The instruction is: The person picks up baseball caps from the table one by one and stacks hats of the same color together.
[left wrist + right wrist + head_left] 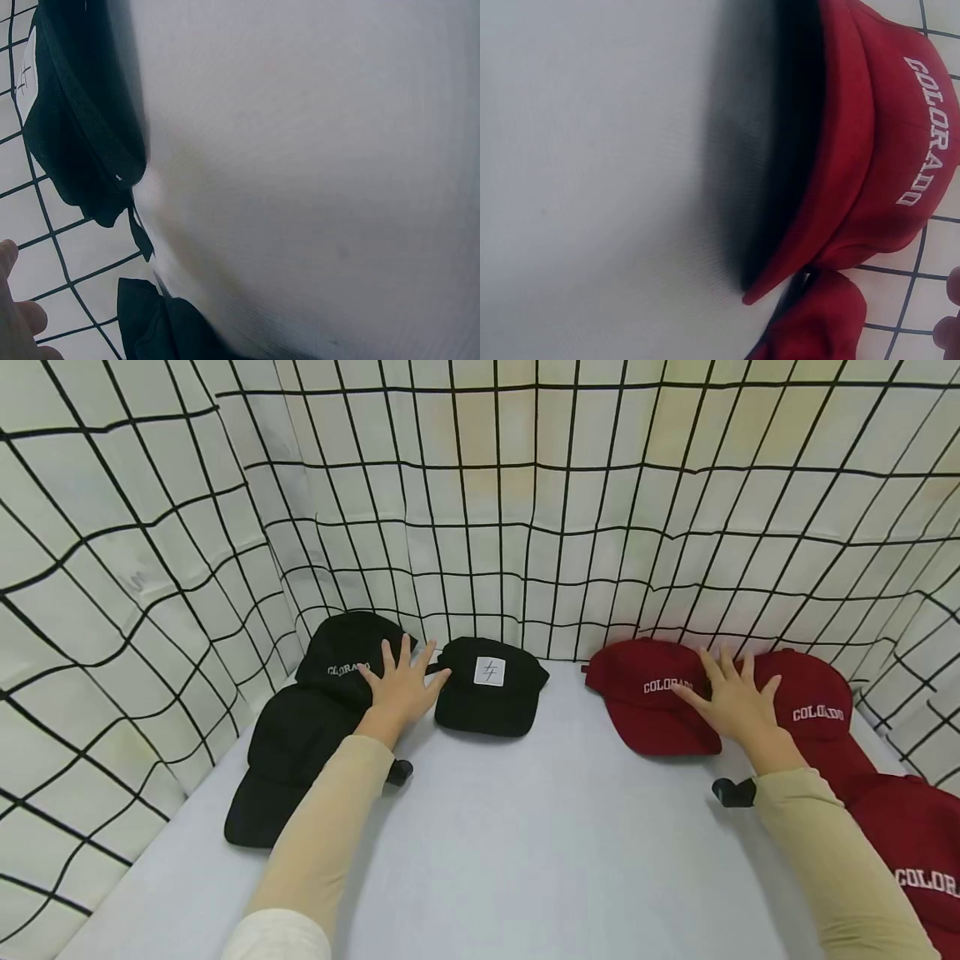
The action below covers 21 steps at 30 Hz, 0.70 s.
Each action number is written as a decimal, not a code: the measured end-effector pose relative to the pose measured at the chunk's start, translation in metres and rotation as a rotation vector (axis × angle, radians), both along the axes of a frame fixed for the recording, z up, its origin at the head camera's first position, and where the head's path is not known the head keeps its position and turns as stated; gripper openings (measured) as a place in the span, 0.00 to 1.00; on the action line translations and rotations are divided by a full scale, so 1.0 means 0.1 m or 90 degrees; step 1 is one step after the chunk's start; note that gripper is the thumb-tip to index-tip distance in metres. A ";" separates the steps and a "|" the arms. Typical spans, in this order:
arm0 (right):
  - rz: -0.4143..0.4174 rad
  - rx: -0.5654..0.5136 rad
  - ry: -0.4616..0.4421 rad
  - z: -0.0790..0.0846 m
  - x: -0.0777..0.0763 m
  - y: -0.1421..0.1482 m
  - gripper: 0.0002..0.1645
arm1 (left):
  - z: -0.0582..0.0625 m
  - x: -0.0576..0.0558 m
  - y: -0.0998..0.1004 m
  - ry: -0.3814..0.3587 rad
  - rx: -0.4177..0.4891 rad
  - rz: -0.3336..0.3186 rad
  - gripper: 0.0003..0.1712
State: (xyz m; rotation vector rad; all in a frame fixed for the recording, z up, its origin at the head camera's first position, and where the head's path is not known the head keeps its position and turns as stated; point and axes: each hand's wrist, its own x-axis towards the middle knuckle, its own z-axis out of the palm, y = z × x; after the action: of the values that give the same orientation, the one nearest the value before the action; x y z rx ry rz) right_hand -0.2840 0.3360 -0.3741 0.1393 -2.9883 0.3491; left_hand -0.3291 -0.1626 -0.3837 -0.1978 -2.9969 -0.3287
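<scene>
With fingers spread, my left hand (pixel 403 692) is held out between a black cap with white lettering (pixel 337 647) and a black cap with a white square patch (pixel 491 693). A plain black cap (pixel 288 739) lies nearer, beside my left forearm. My right hand (pixel 733 700), also spread, overlaps the edge of a red COLORADO cap (pixel 652 710) in the head view. Just right of it is a second red cap (pixel 802 693). Neither hand grips anything. In the right wrist view, the first red cap (pixel 911 142) stands brim down, with a few fingertips at the right edge.
A third red cap (pixel 915 843) lies at the right, partly cut off by the frame and my sleeve. The caps rest along the edges of a white surface (pixel 555 843). Black grid netting (pixel 495 527) over white sheeting walls in the back and sides.
</scene>
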 end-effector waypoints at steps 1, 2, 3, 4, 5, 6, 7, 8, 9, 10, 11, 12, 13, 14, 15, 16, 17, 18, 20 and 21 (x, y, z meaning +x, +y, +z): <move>-0.001 0.000 -0.001 0.00 0.00 0.00 0.58 | 0.00 0.00 0.00 -0.001 -0.001 0.000 0.42; -0.002 0.000 -0.002 -0.01 0.00 0.00 0.58 | 0.00 0.00 0.00 -0.002 -0.002 0.000 0.42; -0.002 0.000 -0.002 -0.01 0.00 0.00 0.58 | 0.00 0.00 0.00 -0.002 -0.003 0.001 0.42; -0.003 0.000 -0.002 -0.01 0.00 0.01 0.58 | 0.01 0.00 0.00 -0.003 -0.004 0.002 0.42; -0.003 -0.002 -0.002 -0.01 0.00 0.01 0.58 | 0.01 0.00 0.00 -0.004 -0.006 0.003 0.42; -0.002 -0.003 0.000 -0.01 -0.01 0.00 0.58 | 0.01 0.00 0.00 -0.005 -0.006 0.005 0.42; -0.001 -0.004 0.002 -0.01 -0.01 0.00 0.58 | 0.02 0.00 -0.01 -0.006 -0.005 0.006 0.42; 0.000 -0.005 0.004 0.00 -0.02 -0.01 0.58 | 0.02 0.01 -0.01 -0.007 -0.005 0.008 0.42; 0.002 -0.006 0.006 0.00 -0.02 -0.02 0.58 | 0.02 0.00 -0.02 -0.007 -0.005 0.008 0.42; 0.003 -0.008 0.007 0.00 -0.03 -0.02 0.58 | 0.02 -0.01 -0.03 -0.007 -0.006 0.009 0.42; 0.004 -0.009 0.007 0.01 -0.03 -0.03 0.58 | 0.01 -0.01 -0.04 -0.007 -0.005 0.008 0.42; 0.005 -0.009 0.007 0.01 -0.03 -0.04 0.58 | 0.02 -0.02 -0.04 -0.008 -0.005 0.008 0.42; 0.006 -0.011 0.006 0.01 -0.03 -0.05 0.58 | 0.01 -0.03 -0.05 -0.010 -0.007 0.008 0.43; 0.007 -0.012 0.004 0.02 -0.03 -0.07 0.58 | 0.02 -0.03 -0.06 -0.010 -0.009 0.008 0.43; 0.007 -0.011 0.004 0.02 -0.03 -0.08 0.58 | 0.02 -0.03 -0.06 -0.011 -0.012 0.007 0.43; 0.008 -0.011 0.004 0.02 -0.03 -0.09 0.58 | 0.02 -0.03 -0.07 -0.012 -0.013 0.008 0.43; 0.009 -0.011 0.005 0.03 -0.03 -0.11 0.57 | 0.02 -0.03 -0.07 -0.012 -0.013 0.008 0.43; 0.010 -0.010 0.006 0.03 -0.03 -0.12 0.57 | 0.03 -0.02 -0.07 -0.011 -0.015 0.008 0.43; 0.014 -0.008 0.008 0.05 -0.03 -0.15 0.57 | 0.04 -0.01 -0.08 -0.009 -0.016 0.007 0.43; 0.016 -0.008 0.010 0.06 -0.03 -0.17 0.56 | 0.04 0.00 -0.08 -0.009 -0.016 0.006 0.43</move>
State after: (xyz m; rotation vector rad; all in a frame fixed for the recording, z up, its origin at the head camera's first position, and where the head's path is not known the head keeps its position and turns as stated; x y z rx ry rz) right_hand -0.2872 0.3192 -0.3685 0.1771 -2.9712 0.3667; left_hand -0.3294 -0.1707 -0.3794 -0.1839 -3.0166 -0.2936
